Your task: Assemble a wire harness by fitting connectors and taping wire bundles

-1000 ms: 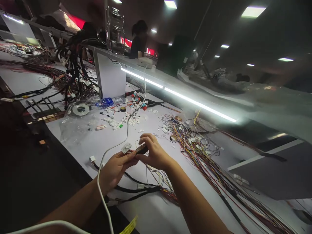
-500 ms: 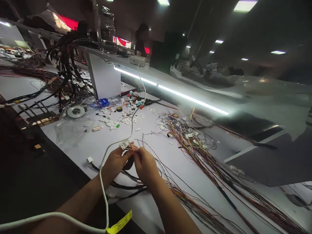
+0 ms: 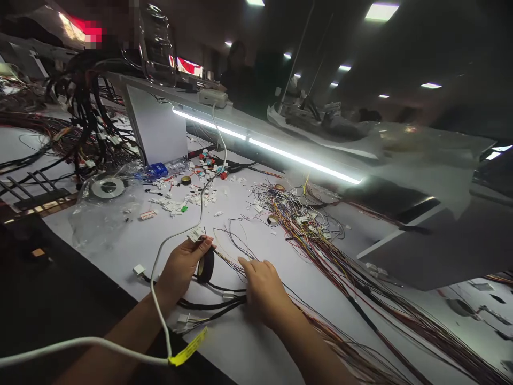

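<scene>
My left hand (image 3: 182, 267) is closed on a white connector (image 3: 195, 234), pinched between thumb and fingers. A roll of black tape (image 3: 206, 266) hangs at the same hand, just below its fingertips. Thin wires (image 3: 228, 259) run from near the connector toward the right. My right hand (image 3: 264, 289) lies over these wires, its fingers bent; what it grips, if anything, is hidden. Black sleeved cables (image 3: 212, 306) pass beneath both hands, one ending in a white connector (image 3: 139, 270) on the left.
A white cord (image 3: 160, 251) with a yellow tag (image 3: 189, 347) crosses in front of my left arm. Loose connectors (image 3: 172, 203) and a clear bag (image 3: 96, 219) lie beyond. A long wire bundle (image 3: 332, 256) runs along the right. A light strip (image 3: 300, 159) hangs under the shelf.
My right hand has moved away from my left hand, to the right over the wires. The tape roll now shows more fully. The whole view has shifted a little.
</scene>
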A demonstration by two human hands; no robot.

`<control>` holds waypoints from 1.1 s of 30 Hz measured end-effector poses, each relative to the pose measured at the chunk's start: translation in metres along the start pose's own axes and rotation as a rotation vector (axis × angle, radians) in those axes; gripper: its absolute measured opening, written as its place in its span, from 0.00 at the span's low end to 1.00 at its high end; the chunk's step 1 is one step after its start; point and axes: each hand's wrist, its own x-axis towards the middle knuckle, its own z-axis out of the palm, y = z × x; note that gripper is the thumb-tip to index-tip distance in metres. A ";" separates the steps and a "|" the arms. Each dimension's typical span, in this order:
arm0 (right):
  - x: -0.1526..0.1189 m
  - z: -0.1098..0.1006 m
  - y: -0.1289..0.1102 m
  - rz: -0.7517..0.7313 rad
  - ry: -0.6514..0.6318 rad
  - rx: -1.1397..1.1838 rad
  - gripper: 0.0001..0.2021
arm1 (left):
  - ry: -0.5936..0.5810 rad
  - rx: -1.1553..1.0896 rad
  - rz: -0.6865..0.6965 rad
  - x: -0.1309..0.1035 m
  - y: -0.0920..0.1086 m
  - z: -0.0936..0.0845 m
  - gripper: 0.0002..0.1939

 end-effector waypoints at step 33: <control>0.033 0.012 -0.019 0.383 0.324 1.221 0.15 | -0.052 -0.137 0.242 -0.009 -0.002 0.022 0.12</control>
